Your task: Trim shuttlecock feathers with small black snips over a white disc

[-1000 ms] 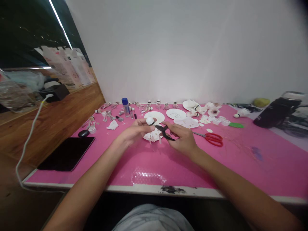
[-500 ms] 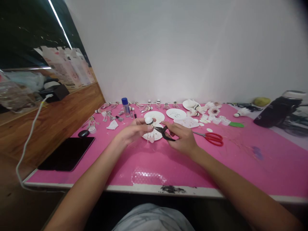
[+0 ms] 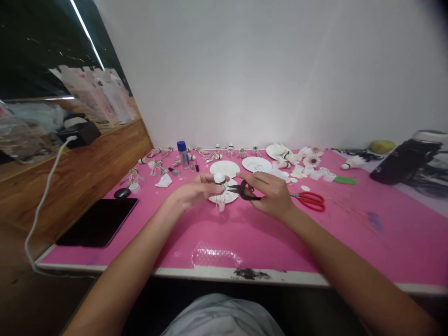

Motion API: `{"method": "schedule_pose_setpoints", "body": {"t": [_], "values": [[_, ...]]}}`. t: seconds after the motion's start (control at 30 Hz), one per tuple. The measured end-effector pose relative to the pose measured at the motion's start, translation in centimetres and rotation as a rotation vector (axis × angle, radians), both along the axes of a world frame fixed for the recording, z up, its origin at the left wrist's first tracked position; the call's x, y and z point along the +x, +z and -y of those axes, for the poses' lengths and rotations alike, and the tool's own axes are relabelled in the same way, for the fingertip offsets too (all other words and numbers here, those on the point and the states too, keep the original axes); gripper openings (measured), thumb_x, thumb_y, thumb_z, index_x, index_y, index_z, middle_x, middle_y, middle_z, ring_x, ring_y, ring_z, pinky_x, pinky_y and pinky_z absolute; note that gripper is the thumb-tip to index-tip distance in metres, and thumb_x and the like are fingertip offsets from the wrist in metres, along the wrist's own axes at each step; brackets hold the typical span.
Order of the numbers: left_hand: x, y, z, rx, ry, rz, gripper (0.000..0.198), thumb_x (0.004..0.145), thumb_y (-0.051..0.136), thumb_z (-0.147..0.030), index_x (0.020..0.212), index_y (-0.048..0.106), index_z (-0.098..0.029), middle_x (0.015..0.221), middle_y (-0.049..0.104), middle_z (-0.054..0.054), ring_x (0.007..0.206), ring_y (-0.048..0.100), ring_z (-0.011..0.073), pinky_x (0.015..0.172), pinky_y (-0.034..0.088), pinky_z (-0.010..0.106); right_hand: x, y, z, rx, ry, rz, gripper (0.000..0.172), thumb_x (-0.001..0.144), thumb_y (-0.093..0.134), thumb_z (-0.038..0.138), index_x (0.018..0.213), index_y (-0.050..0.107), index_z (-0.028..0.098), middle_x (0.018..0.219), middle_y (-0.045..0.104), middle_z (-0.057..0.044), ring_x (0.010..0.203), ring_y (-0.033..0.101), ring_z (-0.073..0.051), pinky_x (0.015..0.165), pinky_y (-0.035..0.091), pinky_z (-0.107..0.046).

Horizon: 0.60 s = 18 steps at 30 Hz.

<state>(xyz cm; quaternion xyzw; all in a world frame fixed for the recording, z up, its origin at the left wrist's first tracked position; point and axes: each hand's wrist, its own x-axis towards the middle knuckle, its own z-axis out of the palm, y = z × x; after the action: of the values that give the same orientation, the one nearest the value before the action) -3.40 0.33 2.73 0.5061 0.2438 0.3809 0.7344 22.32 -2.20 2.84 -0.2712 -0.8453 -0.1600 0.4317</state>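
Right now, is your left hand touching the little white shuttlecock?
Touching. The head view shows the left hand wrapped against the white shuttlecock just below its round top, with no gap between them.

Left hand [image 3: 189, 192] holds shuttlecock [image 3: 219, 178]; right hand [image 3: 271, 196] black snips [image 3: 243, 190].

Black metal snips [image 3: 243, 190], matt and smooth. White rounded shuttlecock base [image 3: 219, 178], smooth with a soft sheen. Pink plastic table mat [image 3: 266, 242], glossy, under a crinkled clear tape patch [image 3: 215, 256]. Round white paper plate [image 3: 224, 169], matt. Red-handled scissors [image 3: 311, 201], glossy plastic grips, bare metal blades. Brown wood-grain panel [image 3: 80, 186], smooth, satin. Flat black tablet [image 3: 96, 222], glossy.
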Motion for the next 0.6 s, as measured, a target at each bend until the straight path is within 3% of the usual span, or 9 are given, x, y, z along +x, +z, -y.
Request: {"method": "schedule_pose_setpoints", "body": {"t": [0.23,0.43,0.6], "values": [[0.46,0.38,0.33,-0.040,0.053,-0.017,0.048,0.055,0.099,-0.012,0.100,0.082,-0.015,0.078,0.076,0.003,0.073,0.070,0.0137,0.080,0.053,0.030,-0.29,0.00,0.36,-0.058,0.001,-0.056,0.043,0.092,0.055,0.006,0.130,0.068,0.020,0.082,0.070,-0.004,0.069,0.061,-0.016,0.062,0.047,-0.027],[0.82,0.43,0.46,-0.042,0.092,0.024,0.046,0.053,0.099,-0.012,0.097,0.082,-0.015,0.075,0.074,0.002,0.070,0.067,0.0121,0.080,0.053,0.029,-0.33,-0.35,0.34,-0.128,-0.027,-0.094,0.045,0.090,0.055,0.006,0.131,0.068,0.020,0.086,0.072,-0.005,0.069,0.062,-0.016,0.061,0.047,-0.027],[0.95,0.46,0.64,-0.044,0.101,0.046,0.043,0.057,0.097,-0.012,0.097,0.082,-0.014,0.075,0.072,0.002,0.070,0.067,0.0131,0.077,0.051,0.030,-0.31,-0.76,0.13,-0.234,0.038,-0.181,0.050,0.091,0.052,0.006,0.136,0.065,0.022,0.091,0.073,-0.005,0.075,0.064,-0.017,0.069,0.052,-0.028]]}}
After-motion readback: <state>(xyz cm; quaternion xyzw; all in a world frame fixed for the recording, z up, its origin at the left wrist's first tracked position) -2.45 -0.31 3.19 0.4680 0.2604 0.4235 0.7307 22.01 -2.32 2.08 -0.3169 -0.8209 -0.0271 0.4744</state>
